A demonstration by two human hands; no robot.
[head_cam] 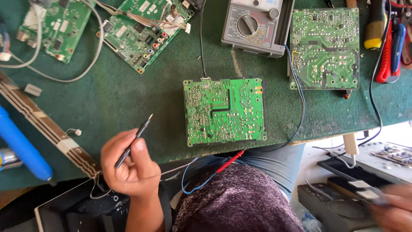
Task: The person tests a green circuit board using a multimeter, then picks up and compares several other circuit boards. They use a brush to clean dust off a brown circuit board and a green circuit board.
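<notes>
A: What has the left hand [131, 165] got?

B: It is closed around a black test probe [134, 139], held like a pen, metal tip up and free of everything, over the green desk [116, 101] at lower left of the frame.

A: And the right hand [392, 206]?

B: Blurred at the lower right corner, off the desk, over some dark equipment. It seems to pinch a small pale object, but I cannot tell its grip for sure.

A: How far along does the probing look?

B: My judgement: barely under way. The centre circuit board [224, 111] lies solder side up near the desk's front edge, and the probe is well apart from it, touching no joint. The red probe [231, 160] lies idle below that board, by the person's lap.

A: Count things for me.

B: Four green boards: one centre, one at upper right [325, 48], two at upper left [143, 30] [58, 28]. One grey multimeter [255, 25] at top centre. Two probes. One blue-handled tool [21, 148] at far left, and a cluster of hand tools [388, 38] at the upper right corner, too overlapped to count.
</notes>
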